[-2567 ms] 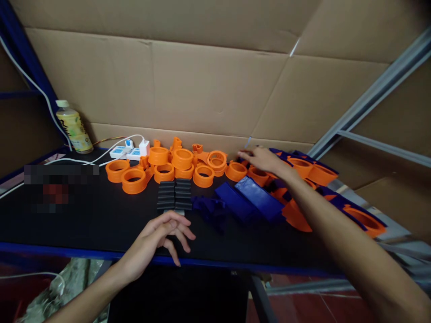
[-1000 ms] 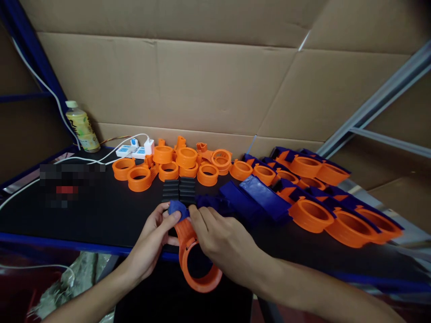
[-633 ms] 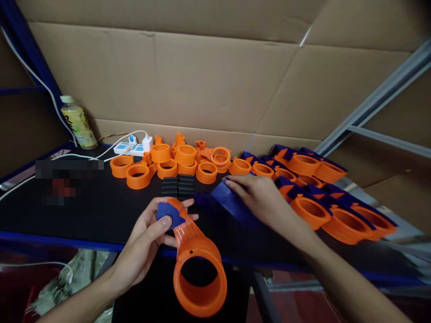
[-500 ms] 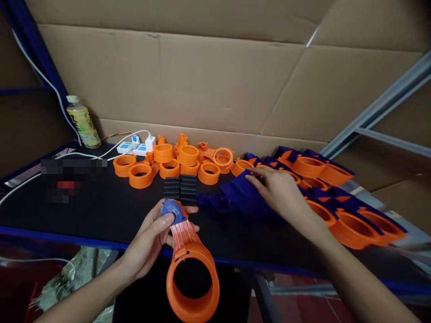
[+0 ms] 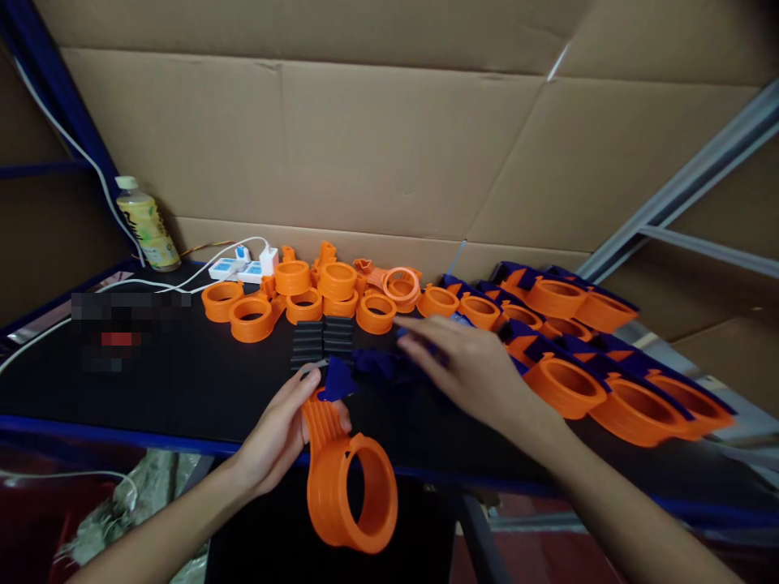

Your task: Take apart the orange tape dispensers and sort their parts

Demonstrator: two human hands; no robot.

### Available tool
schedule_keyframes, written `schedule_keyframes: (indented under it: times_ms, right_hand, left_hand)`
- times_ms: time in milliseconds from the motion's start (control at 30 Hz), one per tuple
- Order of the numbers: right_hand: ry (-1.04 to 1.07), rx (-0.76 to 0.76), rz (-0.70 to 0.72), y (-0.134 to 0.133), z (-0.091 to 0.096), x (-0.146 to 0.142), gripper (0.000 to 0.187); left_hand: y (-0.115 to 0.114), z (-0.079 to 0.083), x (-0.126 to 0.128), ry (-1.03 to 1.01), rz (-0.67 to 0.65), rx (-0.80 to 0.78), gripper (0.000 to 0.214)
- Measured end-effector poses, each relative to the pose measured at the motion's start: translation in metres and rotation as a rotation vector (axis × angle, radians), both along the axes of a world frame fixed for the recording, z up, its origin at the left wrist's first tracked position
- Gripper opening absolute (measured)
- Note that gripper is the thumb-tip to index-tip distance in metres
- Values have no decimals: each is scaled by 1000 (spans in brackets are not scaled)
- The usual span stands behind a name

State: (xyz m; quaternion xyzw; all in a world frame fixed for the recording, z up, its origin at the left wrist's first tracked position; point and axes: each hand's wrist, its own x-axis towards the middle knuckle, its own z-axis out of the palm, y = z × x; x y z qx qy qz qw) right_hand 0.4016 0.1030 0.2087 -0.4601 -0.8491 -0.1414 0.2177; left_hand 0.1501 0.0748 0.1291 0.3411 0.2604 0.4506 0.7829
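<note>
My left hand [image 5: 280, 430] is closed around the handle of an orange tape dispenser [image 5: 322, 495], its large ring hanging toward me past the table edge. A dark blue plastic piece [image 5: 338, 380] sits at the handle's top end, beside my thumb. Over the table, to the right, my right hand [image 5: 471, 361] has its fingers bent around a blue plastic piece [image 5: 402, 332], mostly hidden by the hand. Small dark blue parts [image 5: 383, 363] lie in a heap between the hands. Two black ribbed pieces [image 5: 307, 345] lie just beyond my left hand.
Several orange tape dispensers [image 5: 251, 318] stand at the back middle. More, with blue pieces fitted, are stacked at the right [image 5: 565, 385]. A power strip [image 5: 234, 270] with white cables and a drink bottle [image 5: 148, 225] are at the back left, before a cardboard wall [image 5: 389, 146].
The held dispenser has turned, so its ring and blue end piece face another way. My right hand has moved left and nearer; the large blue shape under it no longer shows there.
</note>
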Motion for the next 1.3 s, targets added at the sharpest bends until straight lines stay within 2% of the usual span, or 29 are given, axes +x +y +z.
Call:
schedule_keyframes:
  times_ms: [67,100,167,233,300,367,433,533,567,633,700,733,867,967,1133,1200,1300]
  right_hand:
    - [-24,-46,230,-17,1,-21,44]
    - [-48,-38,287,-24,-1,-31,48]
    - [-91,37,309,-34,-11,-48,49]
    - [-110,113,289,-38,-23,-59,41]
    - [-113,141,286,-36,-34,-62,38]
    - [-106,164,294,-32,-36,-55,37]
    - [-64,249,179,-25,-27,-38,36]
    - [26,397,-256,-13,-4,-4,41]
    - [14,397,-311,-10,1,6,39]
    - [-83,259,-213,-8,4,17,34]
    - [-169,122,-72,-9,-3,19,34]
    - [-189,89,-46,-10,-9,17,34]
    - [-225,69,-31,-6,-31,7,31]
    - [-303,31,13,-3,-37,1,32]
    - [-346,-78,-12,-12,-30,-5,45]
    - [-249,-150,5,-20,-23,-12,46]
    - [-16,-336,146,-30,-10,-31,39]
  left_hand:
    - [-3,-1,3,22,10,24,32]
    - [-4,-1,4,27,18,21,30]
    - [-7,0,7,32,45,8,25]
    - [-11,1,10,43,53,19,25]
    - [-14,3,12,57,39,34,28]
    - [-17,5,12,76,38,24,29]
    - [-19,8,9,97,93,0,30]
    - [-21,15,1,120,171,11,33]
    - [-21,17,-2,123,161,40,33]
    - [-22,22,-6,127,115,108,29]
    - [-21,23,-6,151,77,127,27]
    - [-19,22,-6,176,64,117,27]
    - [-12,15,-5,285,21,82,31]
    - [-7,12,-6,333,-25,102,35]
    - [-4,10,-7,378,-55,132,35]
    - [-5,10,-6,400,-76,155,37]
    - [-8,10,-4,480,-130,205,39]
